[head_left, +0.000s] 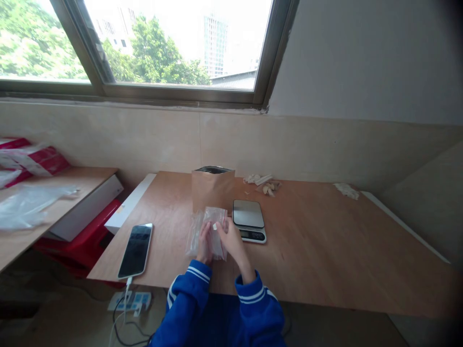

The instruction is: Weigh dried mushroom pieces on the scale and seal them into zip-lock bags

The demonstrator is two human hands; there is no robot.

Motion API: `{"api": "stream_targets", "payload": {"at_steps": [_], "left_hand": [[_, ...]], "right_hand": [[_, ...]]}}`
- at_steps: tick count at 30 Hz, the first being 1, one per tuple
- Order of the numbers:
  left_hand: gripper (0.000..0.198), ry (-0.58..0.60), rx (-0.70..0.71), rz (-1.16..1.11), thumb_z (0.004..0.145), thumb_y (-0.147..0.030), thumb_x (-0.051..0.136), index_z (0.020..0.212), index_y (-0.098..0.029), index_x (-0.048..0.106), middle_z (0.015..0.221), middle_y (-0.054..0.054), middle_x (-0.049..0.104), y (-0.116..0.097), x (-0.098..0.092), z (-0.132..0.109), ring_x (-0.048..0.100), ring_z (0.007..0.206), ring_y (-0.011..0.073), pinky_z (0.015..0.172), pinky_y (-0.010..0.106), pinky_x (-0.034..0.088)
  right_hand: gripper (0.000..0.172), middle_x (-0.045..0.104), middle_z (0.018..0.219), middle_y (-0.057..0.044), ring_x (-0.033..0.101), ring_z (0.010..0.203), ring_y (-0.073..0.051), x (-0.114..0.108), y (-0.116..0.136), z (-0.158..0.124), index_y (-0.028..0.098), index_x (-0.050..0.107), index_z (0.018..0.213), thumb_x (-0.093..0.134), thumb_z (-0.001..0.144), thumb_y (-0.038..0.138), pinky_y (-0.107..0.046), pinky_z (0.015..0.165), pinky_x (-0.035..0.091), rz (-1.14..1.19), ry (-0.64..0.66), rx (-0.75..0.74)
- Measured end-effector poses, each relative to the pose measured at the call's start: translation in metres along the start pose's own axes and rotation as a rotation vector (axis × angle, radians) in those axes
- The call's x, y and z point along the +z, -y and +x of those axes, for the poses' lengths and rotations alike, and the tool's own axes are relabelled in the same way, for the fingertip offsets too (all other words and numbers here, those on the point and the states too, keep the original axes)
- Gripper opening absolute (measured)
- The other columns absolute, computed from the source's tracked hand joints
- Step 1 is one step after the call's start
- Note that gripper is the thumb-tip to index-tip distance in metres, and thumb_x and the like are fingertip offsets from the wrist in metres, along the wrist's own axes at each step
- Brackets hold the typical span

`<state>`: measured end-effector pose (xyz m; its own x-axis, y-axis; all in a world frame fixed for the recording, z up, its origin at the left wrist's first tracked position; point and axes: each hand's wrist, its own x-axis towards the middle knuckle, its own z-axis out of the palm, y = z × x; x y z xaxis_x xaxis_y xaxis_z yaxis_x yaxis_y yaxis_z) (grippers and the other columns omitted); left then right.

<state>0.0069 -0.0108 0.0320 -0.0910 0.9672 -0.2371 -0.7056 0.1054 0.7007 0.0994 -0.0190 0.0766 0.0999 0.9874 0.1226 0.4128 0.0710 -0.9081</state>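
Note:
A clear zip bag (218, 248) with a pinkish strip along its edge lies in front of me, over more clear plastic bags (194, 236) on its left. My left hand (204, 245) is closed on the left side of the zip bag. On the right, my right hand (232, 239) grips the bag's edge, thumb on top and fingers curled partly out of sight. By the right thumb tip shows a small white piece (214, 226), too small to name. A brown paper pouch (212, 189) stands upright behind the bags, its top open. Beside my right hand sits a digital scale (248, 214).
A phone (135, 250) with a charging cable lies at left, above a power strip (132, 301) below the table. Small packets (269, 187) and a crumpled white item (346, 191) rest near the wall. A side table (90, 180) at left holds plastic bags, above a red stool (87, 241).

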Motion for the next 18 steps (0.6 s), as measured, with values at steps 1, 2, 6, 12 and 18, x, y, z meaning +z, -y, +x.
{"api": "stream_targets", "payload": {"at_steps": [1,2,6,12,18], "left_hand": [[0.022,0.005,0.039,0.059,0.076,-0.033,0.071,0.092,-0.020,0.067,0.093,0.005,0.070,-0.002,0.003,-0.001,0.065,0.090,0.0209,0.080,0.030,0.051],[0.019,0.025,0.072,0.128,0.074,-0.032,0.073,0.089,-0.020,0.067,0.089,0.003,0.069,-0.004,0.006,-0.002,0.065,0.085,0.0191,0.076,0.027,0.051],[0.016,0.134,0.167,0.484,0.076,-0.036,0.071,0.075,-0.022,0.064,0.063,-0.002,0.058,-0.014,0.017,-0.009,0.054,0.058,0.0133,0.055,0.021,0.043],[0.017,0.068,0.320,0.768,0.081,-0.041,0.063,0.076,-0.025,0.062,0.055,-0.002,0.053,-0.028,0.019,-0.022,0.046,0.048,0.0123,0.048,0.022,0.034],[0.038,0.029,0.297,0.968,0.083,-0.060,0.051,0.083,-0.023,0.059,0.046,-0.006,0.046,-0.038,-0.006,-0.026,0.040,0.038,0.0126,0.043,0.023,0.028]], "right_hand": [[0.029,0.071,0.098,-0.013,0.068,0.093,-0.027,-0.005,-0.001,0.005,0.019,0.063,0.101,0.046,0.090,0.039,-0.039,0.082,0.052,-0.003,-0.017,0.004],[0.029,0.072,0.094,-0.012,0.068,0.091,-0.027,-0.011,-0.001,0.009,0.020,0.064,0.095,0.043,0.092,0.039,-0.039,0.081,0.052,-0.009,-0.048,-0.006],[0.041,0.072,0.088,-0.010,0.069,0.081,-0.026,-0.033,-0.001,0.020,0.022,0.064,0.092,0.031,0.096,0.046,-0.036,0.070,0.053,-0.019,-0.190,-0.028],[0.056,0.066,0.063,-0.005,0.062,0.054,-0.024,-0.026,-0.017,0.019,0.024,0.064,0.099,0.024,0.094,0.062,-0.033,0.052,0.048,0.038,-0.231,-0.053],[0.052,0.057,0.053,-0.001,0.052,0.041,-0.019,-0.011,-0.026,0.014,0.022,0.059,0.084,0.031,0.090,0.065,-0.030,0.045,0.043,0.115,-0.094,0.018]]}}
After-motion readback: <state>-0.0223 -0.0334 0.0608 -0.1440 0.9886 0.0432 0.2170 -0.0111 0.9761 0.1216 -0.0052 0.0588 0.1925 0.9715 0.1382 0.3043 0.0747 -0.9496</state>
